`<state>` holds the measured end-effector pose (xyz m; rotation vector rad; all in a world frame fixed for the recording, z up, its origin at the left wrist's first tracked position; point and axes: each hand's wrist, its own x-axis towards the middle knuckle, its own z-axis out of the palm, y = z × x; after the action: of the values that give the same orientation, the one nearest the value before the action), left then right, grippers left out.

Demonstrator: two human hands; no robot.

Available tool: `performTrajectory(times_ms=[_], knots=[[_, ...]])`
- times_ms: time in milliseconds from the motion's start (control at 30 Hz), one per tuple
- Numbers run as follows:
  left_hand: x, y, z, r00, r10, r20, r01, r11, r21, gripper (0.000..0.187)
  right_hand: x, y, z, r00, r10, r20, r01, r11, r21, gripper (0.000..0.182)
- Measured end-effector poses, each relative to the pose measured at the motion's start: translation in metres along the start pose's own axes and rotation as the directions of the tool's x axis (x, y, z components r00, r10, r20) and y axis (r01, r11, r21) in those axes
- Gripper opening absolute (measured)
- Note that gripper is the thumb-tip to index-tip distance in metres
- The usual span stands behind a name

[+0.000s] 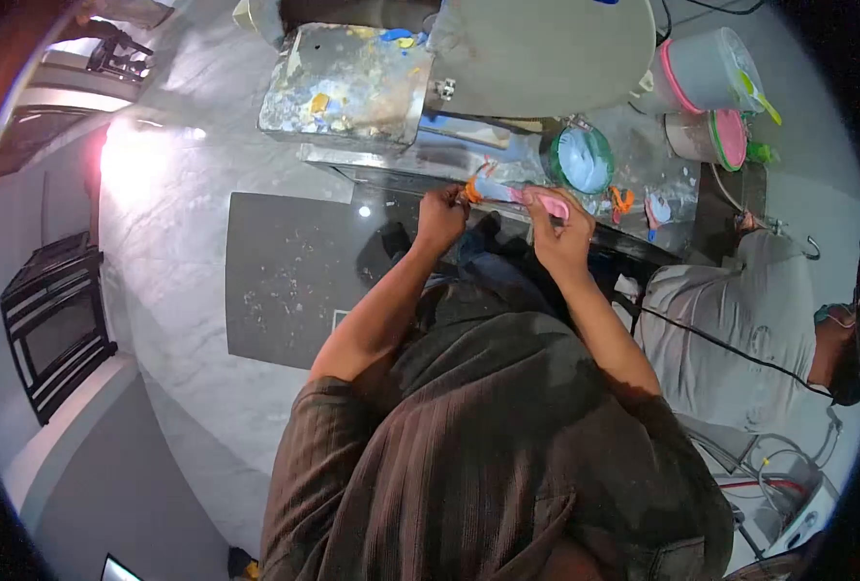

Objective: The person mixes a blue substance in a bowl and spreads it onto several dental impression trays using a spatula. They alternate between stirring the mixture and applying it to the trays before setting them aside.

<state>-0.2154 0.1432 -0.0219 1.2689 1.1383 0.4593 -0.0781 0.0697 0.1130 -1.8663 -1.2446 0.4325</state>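
My right hand [560, 232] is closed around a pink-handled spatula [546, 202], whose pale bluish blade points left. At the blade's end, my left hand [441, 221] pinches a small orange piece [472, 190]; its exact kind is too small to make out. Behind the spatula sits a green bowl [585, 160] with light blue paste inside. Right of my right hand, a second orange piece [622, 201] and a small tool with a pale head and blue handle [656, 211] lie on the metal worktop [677, 179].
A paint-splattered metal box [347, 87] stands at the back left, beside a large grey round panel [551, 53]. Plastic tubs [715, 73] stand at the right. Another person in a white shirt [739, 324] is on the right. A dark mat [289, 281] lies on the floor.
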Motion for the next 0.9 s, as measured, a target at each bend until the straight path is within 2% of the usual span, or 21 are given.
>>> performTrajectory(times_ms=[67,133,200,233,300,433,533,600,733,867,900], knots=[[0.004,-0.002,0.001,1.0,0.019,-0.018,-0.019,1.0,-0.008,0.018,0.004,-0.001,0.001,1.0,-0.01,0.005,0.01,1.0,0.0,0.009],[0.001,-0.002,0.0,0.999,0.027,-0.028,-0.028,0.999,-0.017,0.019,0.0,0.001,0.0,0.994,-0.1,0.051,0.099,0.995,0.015,0.009],[0.003,-0.001,-0.004,0.997,0.08,-0.021,-0.077,0.99,0.115,0.02,0.001,0.001,-0.003,0.986,-0.147,0.076,0.15,0.988,-0.033,0.01],[0.003,-0.004,-0.004,0.997,0.078,-0.026,-0.075,0.991,0.113,0.02,0.002,0.001,-0.004,0.975,-0.197,0.104,0.205,0.976,-0.075,0.01],[0.005,-0.006,-0.004,0.989,0.14,-0.045,-0.137,0.988,0.076,0.021,0.006,0.001,-0.006,0.968,-0.208,0.143,0.222,0.971,-0.092,0.011],[0.0,-0.002,-0.005,0.994,0.104,-0.046,-0.099,0.99,0.099,0.02,0.005,0.002,-0.011,0.944,-0.241,0.225,0.267,0.959,-0.092,0.014],[0.004,-0.003,-0.004,0.997,0.074,-0.018,-0.073,0.996,0.053,0.018,0.005,0.005,-0.013,0.937,-0.269,0.224,0.297,0.949,-0.103,0.016],[0.003,-0.005,-0.002,0.986,0.146,-0.077,-0.142,0.988,0.058,0.018,0.004,0.005,-0.014,0.937,-0.272,0.22,0.299,0.949,-0.101,0.016],[0.007,-0.006,-0.001,0.988,0.138,-0.072,-0.132,0.988,0.083,0.018,0.004,0.01,-0.019,0.931,-0.305,0.202,0.327,0.941,-0.088,0.017],[0.004,0.001,-0.005,0.998,0.055,-0.021,-0.054,0.998,0.038,0.019,0.011,0.01,-0.027,0.924,-0.318,0.214,0.344,0.934,-0.099,0.016],[0.001,0.004,-0.006,1.0,0.018,0.005,-0.018,0.999,0.036,0.019,0.014,0.01,-0.034,0.93,-0.331,0.16,0.345,0.937,-0.064,0.013]])
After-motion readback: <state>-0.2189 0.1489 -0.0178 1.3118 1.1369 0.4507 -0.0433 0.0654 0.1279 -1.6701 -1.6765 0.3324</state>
